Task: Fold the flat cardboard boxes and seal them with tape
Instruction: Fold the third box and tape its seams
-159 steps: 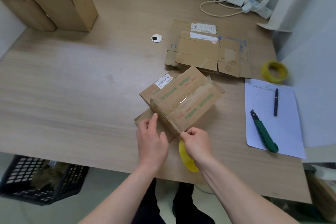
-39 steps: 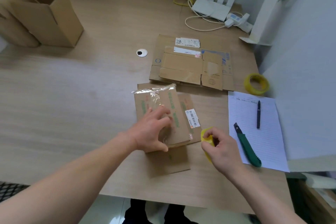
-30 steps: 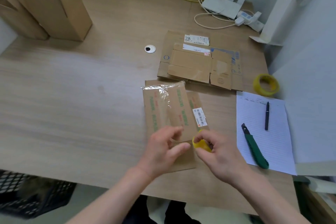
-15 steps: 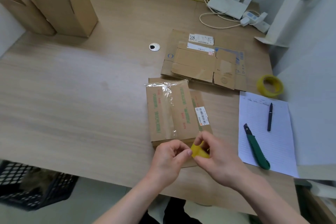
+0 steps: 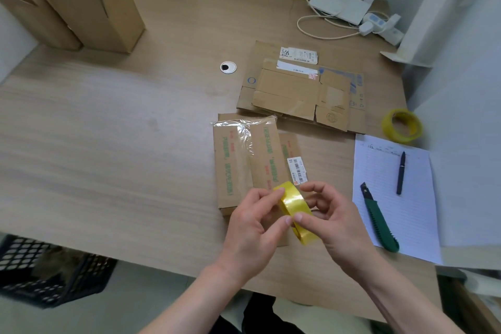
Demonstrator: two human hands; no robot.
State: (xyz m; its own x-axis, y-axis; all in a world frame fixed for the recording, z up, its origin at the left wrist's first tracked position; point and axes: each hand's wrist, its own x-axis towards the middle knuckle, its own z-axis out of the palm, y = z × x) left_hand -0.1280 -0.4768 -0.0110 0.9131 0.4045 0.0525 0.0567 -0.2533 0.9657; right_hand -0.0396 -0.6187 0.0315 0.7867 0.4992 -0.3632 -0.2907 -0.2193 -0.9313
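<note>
A small folded cardboard box (image 5: pixel 244 163) with green print and clear tape along its top seam lies on a flat piece of cardboard near the table's front edge. Just in front of it both hands hold a yellow tape roll (image 5: pixel 294 210) above the table. My right hand (image 5: pixel 333 222) grips the roll from the right. My left hand (image 5: pixel 257 222) pinches its rim with thumb and fingertips. A stack of flat cardboard boxes (image 5: pixel 301 89) lies behind the small box.
A second yellow tape roll (image 5: pixel 402 126) sits at the right edge. A green utility knife (image 5: pixel 379 219) and a pen (image 5: pixel 400 172) lie on a sheet of paper (image 5: pixel 412 198). Open boxes (image 5: pixel 89 5) stand at the back left. A router with cables (image 5: pixel 344 0) is at the back. A black crate (image 5: pixel 48 271) sits below the table.
The left hand left the small box and joined the right hand on the tape roll. Both hands lifted the roll in front of the box, which now lies still.
</note>
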